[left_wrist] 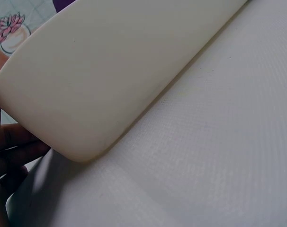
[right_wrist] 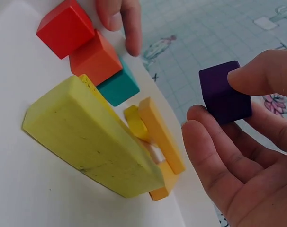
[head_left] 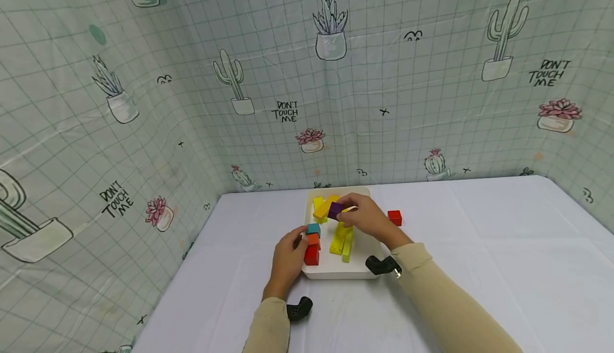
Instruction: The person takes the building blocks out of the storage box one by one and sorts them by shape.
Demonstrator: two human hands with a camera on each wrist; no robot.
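Observation:
My right hand point(head_left: 363, 215) pinches a small purple cube point(right_wrist: 225, 92) between thumb and fingers, raised over the far half of a white tray point(head_left: 336, 275). My left hand point(head_left: 287, 256) rests at the tray's left rim, with its thumb and index finger reaching over beside a row of blocks. That row has a red block point(right_wrist: 67, 28), an orange block point(right_wrist: 95, 57) and a teal block point(right_wrist: 119, 84). In the left wrist view, other fingers point(left_wrist: 20, 153) lie outside the tray wall; whether they press it is unclear.
Yellow-green blocks point(right_wrist: 91, 137) lie mid-tray. Yellow and amber blocks point(head_left: 323, 210) lean together at its far left. A red block point(head_left: 395, 217) sits on the white tablecloth point(head_left: 479, 257), right of the tray. A patterned cloth point(head_left: 384, 145) hangs behind the table.

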